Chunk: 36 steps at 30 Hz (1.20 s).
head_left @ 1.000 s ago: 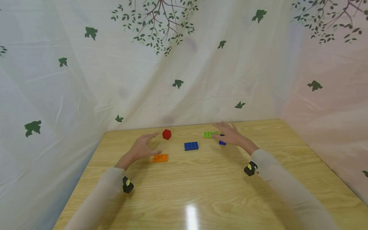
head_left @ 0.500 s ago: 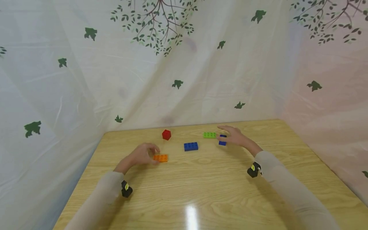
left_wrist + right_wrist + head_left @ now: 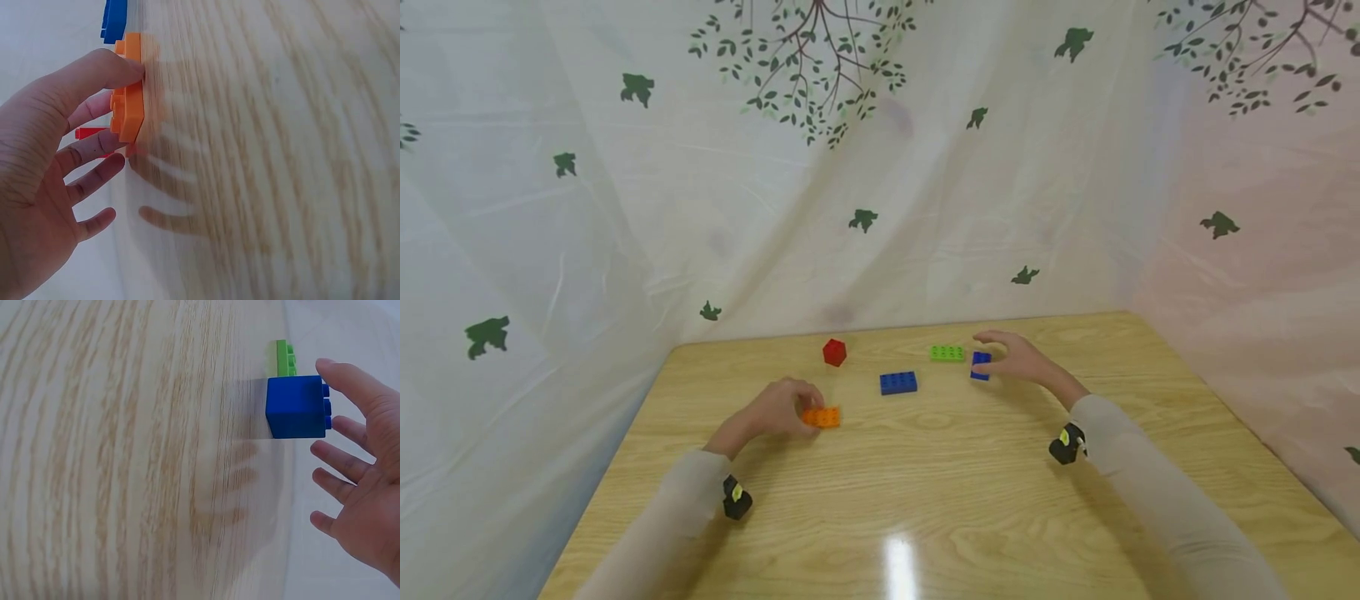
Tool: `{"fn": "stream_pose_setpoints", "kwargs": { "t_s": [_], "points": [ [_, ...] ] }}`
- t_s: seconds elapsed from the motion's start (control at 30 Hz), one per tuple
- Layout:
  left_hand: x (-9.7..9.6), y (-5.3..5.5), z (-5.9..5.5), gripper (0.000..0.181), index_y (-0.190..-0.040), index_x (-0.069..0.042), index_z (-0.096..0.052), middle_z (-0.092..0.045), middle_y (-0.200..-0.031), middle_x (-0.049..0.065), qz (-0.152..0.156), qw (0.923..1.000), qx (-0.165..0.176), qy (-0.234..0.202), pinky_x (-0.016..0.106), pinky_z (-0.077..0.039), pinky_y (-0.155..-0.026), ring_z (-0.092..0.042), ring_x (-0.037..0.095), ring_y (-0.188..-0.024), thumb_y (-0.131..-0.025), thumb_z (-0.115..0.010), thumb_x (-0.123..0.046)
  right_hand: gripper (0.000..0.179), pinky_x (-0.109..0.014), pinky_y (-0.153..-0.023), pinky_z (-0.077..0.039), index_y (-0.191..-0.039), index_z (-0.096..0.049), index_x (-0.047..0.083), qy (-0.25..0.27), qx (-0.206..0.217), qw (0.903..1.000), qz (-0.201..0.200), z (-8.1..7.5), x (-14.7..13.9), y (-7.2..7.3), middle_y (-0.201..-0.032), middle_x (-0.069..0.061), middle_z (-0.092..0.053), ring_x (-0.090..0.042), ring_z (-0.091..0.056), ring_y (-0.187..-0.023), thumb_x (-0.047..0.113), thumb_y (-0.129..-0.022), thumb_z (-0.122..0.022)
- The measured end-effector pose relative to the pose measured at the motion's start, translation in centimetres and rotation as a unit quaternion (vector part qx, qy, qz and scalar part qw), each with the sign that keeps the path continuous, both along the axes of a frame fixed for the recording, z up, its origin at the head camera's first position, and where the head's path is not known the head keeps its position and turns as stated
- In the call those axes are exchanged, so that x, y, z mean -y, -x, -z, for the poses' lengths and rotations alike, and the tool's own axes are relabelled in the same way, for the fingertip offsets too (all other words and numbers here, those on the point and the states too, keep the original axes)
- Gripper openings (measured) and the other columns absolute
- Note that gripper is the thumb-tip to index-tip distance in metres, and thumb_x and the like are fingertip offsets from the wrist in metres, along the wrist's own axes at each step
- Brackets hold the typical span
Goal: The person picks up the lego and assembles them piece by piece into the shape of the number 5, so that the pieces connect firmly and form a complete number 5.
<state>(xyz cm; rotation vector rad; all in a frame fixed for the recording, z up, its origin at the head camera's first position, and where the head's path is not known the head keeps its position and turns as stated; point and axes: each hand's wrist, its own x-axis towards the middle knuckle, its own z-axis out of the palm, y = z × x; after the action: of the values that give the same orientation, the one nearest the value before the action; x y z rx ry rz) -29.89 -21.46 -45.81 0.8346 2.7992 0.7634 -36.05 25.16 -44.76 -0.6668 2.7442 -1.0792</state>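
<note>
My left hand (image 3: pixel 779 407) pinches an orange building brick (image 3: pixel 825 417) between thumb and fingers, low over the table. In the left wrist view the thumb lies along the near side of the orange brick (image 3: pixel 131 106), and the outer fingers spread free of it. At the right, my right hand (image 3: pixel 1021 360) hovers by a smaller blue brick (image 3: pixel 981 365), thumb and fingers apart. The right wrist view has that blue brick (image 3: pixel 296 407) standing on the table, its studs close to the thumb and forefinger; whether they touch I cannot tell.
A long blue brick (image 3: pixel 898 382) lies mid-table, with a red brick (image 3: pixel 834 352) behind it to the left. A flat green brick (image 3: pixel 947 353) sits just left of the smaller blue one. Pale printed cloth (image 3: pixel 925 250) hangs behind the wooden table (image 3: pixel 925 475).
The left hand has come down and closed its thumb and fingers on the orange brick, shifting it slightly. My right hand has drawn a little right, uncovering more of the smaller blue brick.
</note>
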Motion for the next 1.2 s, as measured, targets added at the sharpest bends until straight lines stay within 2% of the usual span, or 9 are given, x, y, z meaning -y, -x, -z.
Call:
{"fn": "stream_pose_setpoints", "kwargs": {
  "t_s": [0.4, 0.67, 1.0, 1.2],
  "points": [
    [-1.8, 0.1, 0.8, 0.026, -0.095, -0.02, -0.073, -0.067, -0.084, -0.008, 0.018, 0.9979, -0.061, 0.008, 0.026, -0.045, -0.074, -0.055, 0.013, -0.081, -0.075, -0.088, -0.026, 0.066, -0.068, -0.111, -0.035, -0.146, -0.048, -0.006, 0.022, 0.013, 0.9996, -0.008, 0.6, -0.4, 0.0, -0.147, -0.031, -0.051, -0.052, -0.046, -0.137, 0.018, -0.092, -0.076],
    [-3.9, 0.2, 1.3, 0.025, -0.095, -0.02, -0.074, -0.067, -0.081, -0.009, 0.035, 0.9925, -0.117, 0.008, 0.025, -0.042, -0.072, -0.054, 0.008, -0.075, -0.075, -0.087, -0.03, 0.065, -0.065, -0.11, -0.038, -0.144, -0.05, -0.008, 0.035, 0.024, 0.999, -0.008, 0.9, -0.5, 0.4, -0.145, -0.031, -0.053, -0.051, -0.049, -0.135, 0.017, -0.091, -0.078],
    [-7.9, -0.3, 1.0, 0.027, -0.1, -0.022, -0.074, -0.064, -0.081, -0.007, 0.035, 0.9921, -0.117, 0.029, 0.037, -0.036, -0.08, -0.052, 0.01, -0.079, -0.08, -0.085, -0.036, 0.063, -0.062, -0.111, -0.04, -0.142, -0.052, -0.008, 0.021, 0.031, 0.9993, 0.001, 0.9, -0.3, 0.2, -0.145, -0.032, -0.053, -0.05, -0.05, -0.135, 0.018, -0.091, -0.077],
    [-9.8, -0.3, 1.3, 0.027, -0.102, -0.022, -0.075, -0.062, -0.08, -0.007, 0.036, 0.9902, -0.131, 0.034, 0.035, -0.034, -0.079, -0.049, 0.01, -0.078, -0.082, -0.084, -0.038, 0.059, -0.059, -0.107, -0.045, -0.14, -0.053, -0.01, 0.021, 0.027, 0.9994, 0.005, 0.8, -0.1, 0.2, -0.142, -0.032, -0.055, -0.048, -0.054, -0.131, 0.014, -0.091, -0.076]
  ]
}}
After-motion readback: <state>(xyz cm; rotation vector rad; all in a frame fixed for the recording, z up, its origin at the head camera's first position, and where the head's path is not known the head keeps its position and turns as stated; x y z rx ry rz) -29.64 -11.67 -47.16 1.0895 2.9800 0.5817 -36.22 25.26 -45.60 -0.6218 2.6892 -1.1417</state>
